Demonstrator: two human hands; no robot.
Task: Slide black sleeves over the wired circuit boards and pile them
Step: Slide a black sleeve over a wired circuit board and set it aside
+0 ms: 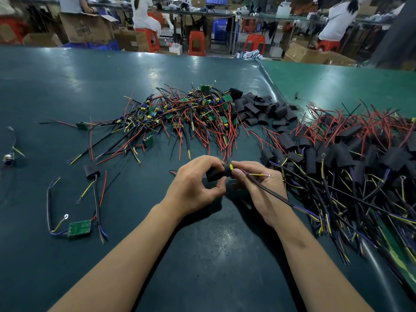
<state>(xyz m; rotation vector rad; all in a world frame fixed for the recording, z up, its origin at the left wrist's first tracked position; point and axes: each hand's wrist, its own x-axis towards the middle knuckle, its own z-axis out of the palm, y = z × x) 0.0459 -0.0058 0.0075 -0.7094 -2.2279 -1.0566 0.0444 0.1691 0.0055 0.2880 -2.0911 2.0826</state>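
Dark green table (67, 91) fronts red stools (197, 42), cardboard boxes (87, 27).

The heap of bare wired boards (186, 113) is lying on the table (67, 86). Loose sleeves (263, 109) are sitting just right of it, sleeved boards (349, 158) are piling farther right, and both hands (195, 183) are working in front of it.

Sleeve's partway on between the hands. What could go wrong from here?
1. The left hand pinches the black sleeve while the right hand feeds the board; a yellow part at the sleeve mouth could catch.
2. Its trailing wires run toward the finished pile and may tangle when set down.
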